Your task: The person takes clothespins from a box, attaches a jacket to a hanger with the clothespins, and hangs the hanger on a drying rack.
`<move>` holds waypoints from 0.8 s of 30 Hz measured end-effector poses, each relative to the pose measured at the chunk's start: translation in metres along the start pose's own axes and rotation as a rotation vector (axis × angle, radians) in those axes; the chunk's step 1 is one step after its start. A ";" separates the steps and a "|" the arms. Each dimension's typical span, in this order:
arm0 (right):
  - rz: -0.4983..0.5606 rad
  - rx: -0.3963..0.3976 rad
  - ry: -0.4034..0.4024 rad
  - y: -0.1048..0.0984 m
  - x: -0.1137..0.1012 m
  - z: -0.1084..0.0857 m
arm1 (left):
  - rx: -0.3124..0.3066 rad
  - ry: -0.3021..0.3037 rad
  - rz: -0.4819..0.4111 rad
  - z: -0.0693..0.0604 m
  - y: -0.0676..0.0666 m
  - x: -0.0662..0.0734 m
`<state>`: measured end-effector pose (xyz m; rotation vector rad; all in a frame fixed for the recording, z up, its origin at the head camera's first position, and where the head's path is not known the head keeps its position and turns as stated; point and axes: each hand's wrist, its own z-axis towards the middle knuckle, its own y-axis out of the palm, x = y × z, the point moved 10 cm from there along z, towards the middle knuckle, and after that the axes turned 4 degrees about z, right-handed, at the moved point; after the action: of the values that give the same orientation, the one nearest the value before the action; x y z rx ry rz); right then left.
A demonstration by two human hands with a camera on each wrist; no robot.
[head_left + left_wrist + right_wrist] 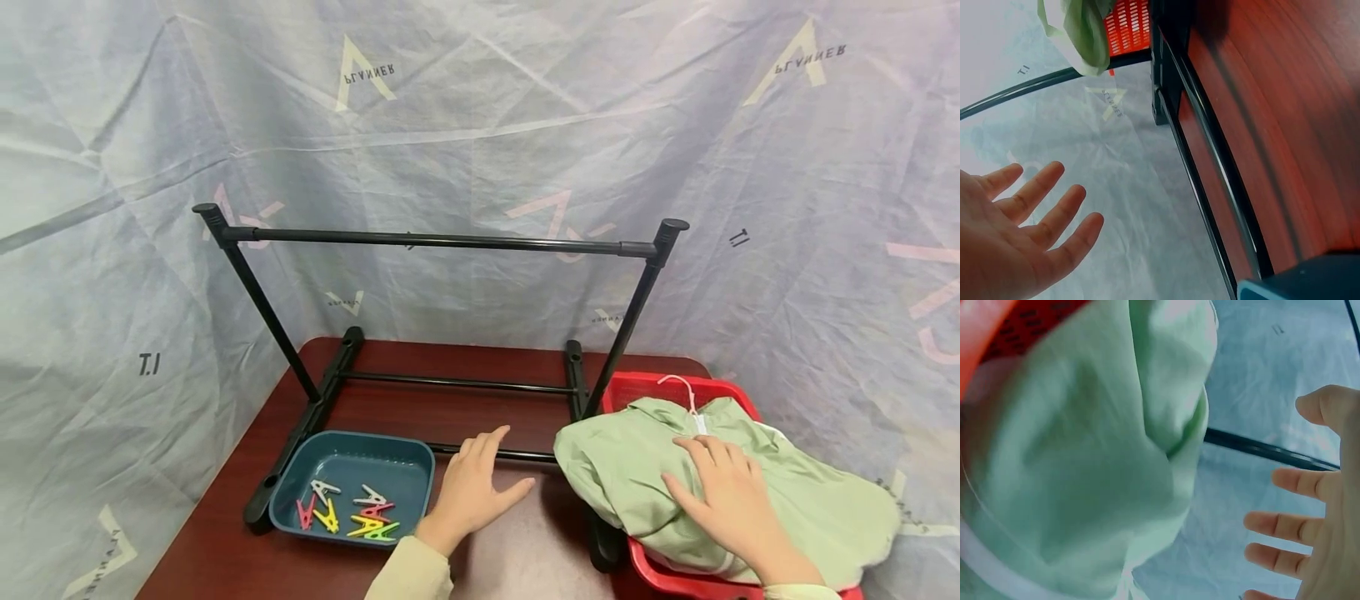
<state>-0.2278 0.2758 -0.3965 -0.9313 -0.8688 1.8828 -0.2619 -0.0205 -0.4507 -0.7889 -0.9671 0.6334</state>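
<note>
In the head view my left hand (471,492) hovers over the table just right of a dark blue tray (277,492), fingers spread and nothing in them. My right hand (723,500) is above a light green garment (637,450), its fingers extended. The right wrist view shows a gap between that hand (1322,506) and the green cloth (1085,475). A pink hanger (678,380) sticks out of the garment's neck. The garment lies heaped in a red basket (630,387) and drapes over its sides. Several clothespins (369,525) in white, pink, yellow and green lie in the tray.
A black garment rack (442,240) stands on the dark red table (465,354), its top bar bare. Its lower rails (457,382) run low across the table. Behind hangs a grey printed sheet (465,108). The basket stands against the rack's right foot.
</note>
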 end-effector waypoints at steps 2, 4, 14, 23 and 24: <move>-0.003 -0.006 0.010 -0.003 0.005 0.001 | -0.012 -0.006 0.002 0.003 0.003 0.002; -0.009 -0.009 0.018 -0.005 0.010 0.001 | -0.027 -0.014 -0.002 0.004 0.006 0.003; -0.028 -0.009 0.049 -0.015 0.033 -0.002 | -0.077 -0.016 -0.017 0.015 0.020 0.014; -0.046 -0.007 0.071 -0.024 0.051 -0.006 | -0.130 -0.014 -0.015 0.026 0.031 0.025; -0.048 -0.013 0.075 -0.024 0.054 -0.007 | -0.145 -0.015 -0.016 0.027 0.033 0.025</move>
<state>-0.2326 0.3353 -0.3940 -0.9745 -0.8521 1.7913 -0.2787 0.0259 -0.4568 -0.9044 -1.0410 0.5604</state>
